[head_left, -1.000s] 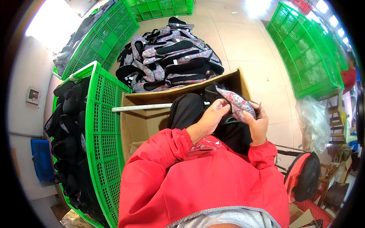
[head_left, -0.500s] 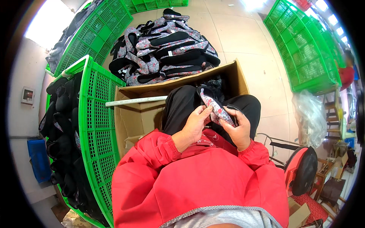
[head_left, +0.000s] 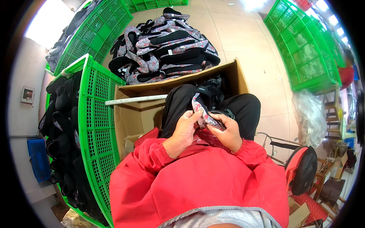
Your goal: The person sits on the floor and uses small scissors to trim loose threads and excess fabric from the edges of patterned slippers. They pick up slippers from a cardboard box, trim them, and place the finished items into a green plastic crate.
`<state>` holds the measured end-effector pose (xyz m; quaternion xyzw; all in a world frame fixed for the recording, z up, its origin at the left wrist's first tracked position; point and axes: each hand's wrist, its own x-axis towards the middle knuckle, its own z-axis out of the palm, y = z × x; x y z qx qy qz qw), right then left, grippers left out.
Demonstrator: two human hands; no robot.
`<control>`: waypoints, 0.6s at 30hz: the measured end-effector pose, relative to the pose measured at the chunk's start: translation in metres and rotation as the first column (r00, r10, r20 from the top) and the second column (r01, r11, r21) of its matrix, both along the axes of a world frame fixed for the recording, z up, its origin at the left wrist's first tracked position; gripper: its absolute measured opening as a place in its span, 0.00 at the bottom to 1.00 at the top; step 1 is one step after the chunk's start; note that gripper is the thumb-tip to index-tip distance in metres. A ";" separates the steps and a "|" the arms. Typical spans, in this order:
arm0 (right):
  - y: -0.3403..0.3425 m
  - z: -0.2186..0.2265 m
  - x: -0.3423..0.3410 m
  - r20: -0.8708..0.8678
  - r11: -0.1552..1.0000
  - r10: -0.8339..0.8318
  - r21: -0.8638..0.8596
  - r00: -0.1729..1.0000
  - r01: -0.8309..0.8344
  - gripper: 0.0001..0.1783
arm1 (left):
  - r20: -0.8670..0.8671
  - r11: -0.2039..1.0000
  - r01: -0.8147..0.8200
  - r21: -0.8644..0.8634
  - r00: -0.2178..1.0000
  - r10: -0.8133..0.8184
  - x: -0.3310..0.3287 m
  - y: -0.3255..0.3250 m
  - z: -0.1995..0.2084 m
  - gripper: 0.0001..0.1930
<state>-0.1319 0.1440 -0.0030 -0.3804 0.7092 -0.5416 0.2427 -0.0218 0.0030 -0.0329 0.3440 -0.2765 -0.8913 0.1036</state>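
Over my lap I hold a floral slipper (head_left: 197, 103), grey with red flowers and a black part at its far end. My left hand (head_left: 185, 130) pinches its near left side between thumb and fingers. On the right, my right hand (head_left: 229, 133) grips the other side, thumb on the floral cloth; some of its fingers are hidden. Beyond my knees a large heap of similar slippers (head_left: 173, 38) with black soles lies on the floor. Between the heap and my legs stands an open cardboard box (head_left: 238, 78), with dark items inside.
A white pipe (head_left: 137, 100) crosses the box's left part. Close on my left stands a green crate (head_left: 99, 129) full of black slippers. Another green crate (head_left: 300, 45) is at far right, near a clear plastic bag (head_left: 310, 117). A red-and-black seat (head_left: 302, 171) is at my right.
Both hands have shifted left and slightly closer together, carrying the slipper with them. The slipper's far end now points more upright. The heap and crates have stayed put.
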 end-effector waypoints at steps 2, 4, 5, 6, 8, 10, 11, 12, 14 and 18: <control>-0.003 0.000 0.002 0.011 0.999 0.035 0.014 0.999 -0.035 0.20 | 0.017 1.000 -0.018 -0.016 1.000 0.019 0.004 -0.002 -0.001 0.13; -0.005 0.000 0.003 0.034 0.998 0.051 0.024 0.998 -0.051 0.19 | 0.043 0.999 -0.033 -0.025 0.998 0.034 0.006 -0.005 0.001 0.12; -0.006 -0.002 0.004 0.039 0.998 0.060 0.030 0.997 -0.061 0.19 | 0.053 0.999 -0.034 -0.028 0.998 0.035 0.007 -0.006 0.002 0.11; -0.007 -0.004 0.004 0.042 0.997 0.072 0.036 0.996 -0.074 0.19 | 0.062 0.999 -0.037 -0.032 0.997 0.039 0.009 -0.008 0.003 0.11; -0.009 -0.012 0.007 0.051 0.996 0.085 0.018 0.995 -0.086 0.19 | 0.097 0.996 -0.072 -0.051 0.992 0.076 0.013 -0.010 -0.001 0.10; -0.011 -0.015 0.011 0.092 0.993 0.100 0.050 0.991 -0.105 0.19 | 0.124 0.990 -0.105 -0.088 0.985 0.116 0.015 -0.011 0.000 0.09; -0.013 -0.017 0.012 0.089 0.991 0.107 0.066 0.990 -0.113 0.19 | 0.151 0.989 -0.123 -0.087 0.979 0.135 0.015 -0.012 0.001 0.09; -0.015 -0.018 0.013 0.093 0.991 0.107 0.074 0.990 -0.114 0.19 | 0.141 0.983 -0.145 -0.112 0.977 0.160 0.016 -0.012 0.001 0.08; -0.018 -0.020 0.016 0.101 0.989 0.106 0.090 0.989 -0.115 0.19 | 0.120 0.969 -0.187 -0.163 0.971 0.208 0.017 -0.011 0.001 0.09; -0.025 -0.023 0.018 0.090 0.988 0.110 0.101 0.990 -0.119 0.19 | 0.149 0.952 -0.197 -0.236 0.960 0.236 0.019 -0.014 -0.006 0.09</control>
